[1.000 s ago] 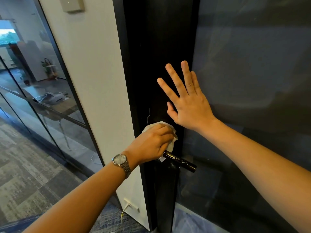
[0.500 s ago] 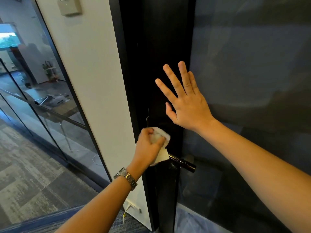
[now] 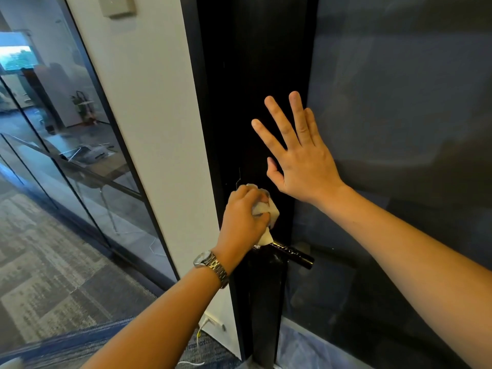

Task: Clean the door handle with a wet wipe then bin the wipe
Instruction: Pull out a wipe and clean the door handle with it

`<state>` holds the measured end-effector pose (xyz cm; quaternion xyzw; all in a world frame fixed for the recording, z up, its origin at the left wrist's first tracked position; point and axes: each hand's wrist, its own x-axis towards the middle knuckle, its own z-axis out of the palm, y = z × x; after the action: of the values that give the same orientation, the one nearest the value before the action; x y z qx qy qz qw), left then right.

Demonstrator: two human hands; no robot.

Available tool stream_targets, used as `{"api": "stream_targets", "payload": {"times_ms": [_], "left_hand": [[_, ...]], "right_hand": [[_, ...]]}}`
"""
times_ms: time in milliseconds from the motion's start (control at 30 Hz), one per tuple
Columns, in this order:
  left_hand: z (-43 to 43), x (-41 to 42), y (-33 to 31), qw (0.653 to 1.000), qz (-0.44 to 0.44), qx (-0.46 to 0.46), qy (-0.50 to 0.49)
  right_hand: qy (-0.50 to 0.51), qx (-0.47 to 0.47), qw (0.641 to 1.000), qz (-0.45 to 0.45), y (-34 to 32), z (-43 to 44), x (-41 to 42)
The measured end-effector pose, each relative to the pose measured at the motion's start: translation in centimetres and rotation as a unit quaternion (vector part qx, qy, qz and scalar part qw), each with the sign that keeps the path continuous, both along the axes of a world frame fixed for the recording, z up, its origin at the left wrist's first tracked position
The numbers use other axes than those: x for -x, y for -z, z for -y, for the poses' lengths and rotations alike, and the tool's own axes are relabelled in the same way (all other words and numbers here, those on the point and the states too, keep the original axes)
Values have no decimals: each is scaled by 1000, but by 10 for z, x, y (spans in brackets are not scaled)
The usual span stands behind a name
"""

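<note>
A black lever door handle [image 3: 292, 255] sticks out to the right from the dark door frame [image 3: 255, 89]. My left hand [image 3: 243, 218], with a metal watch on the wrist, is closed around a crumpled white wet wipe [image 3: 267, 211] just above the handle's inner end; the wipe's lower corner touches the handle. The handle's base is hidden behind that hand. My right hand [image 3: 299, 158] is flat with fingers spread, pressed against the door's edge above the handle.
A dark glass door panel [image 3: 399, 129] fills the right side. A white wall strip [image 3: 149, 129] with a wall box [image 3: 117, 5] near the top and a low socket [image 3: 213, 322] stands left of the frame. Glass partitions [image 3: 53, 155] and grey carpet [image 3: 53, 275] lie further left.
My left hand with the wipe has turned from lying along the handle to upright at its inner end. More of the handle shows. My right hand has stayed on the door.
</note>
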<state>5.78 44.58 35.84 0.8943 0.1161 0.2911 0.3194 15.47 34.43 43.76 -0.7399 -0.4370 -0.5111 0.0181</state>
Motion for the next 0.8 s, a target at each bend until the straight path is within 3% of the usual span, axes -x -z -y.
{"api": "stream_targets", "payload": {"times_ms": [133, 333, 433, 600, 667, 733, 800], "left_hand": [[2, -2, -1, 980, -26, 181, -75], [-1, -6, 0, 941, -61, 320, -93], [-1, -6, -2, 947, -74, 297, -94], [6, -3, -1, 994, 40, 99, -35], [5, -4, 1, 994, 40, 93, -43], [2, -4, 7, 977, -4, 201, -68], [2, -2, 10, 930, -63, 354, -75]], "right_hand": [[-3, -4, 1000, -4, 0, 1, 0], [-7, -5, 1000, -3, 0, 0, 1], [-9, -5, 1000, -2, 0, 0, 0], [-12, -7, 1000, 0, -1, 1, -1], [-13, -7, 1000, -1, -1, 1, -1], [-12, -7, 1000, -1, -1, 0, 0], [-10, -5, 1000, -1, 0, 0, 0]]}}
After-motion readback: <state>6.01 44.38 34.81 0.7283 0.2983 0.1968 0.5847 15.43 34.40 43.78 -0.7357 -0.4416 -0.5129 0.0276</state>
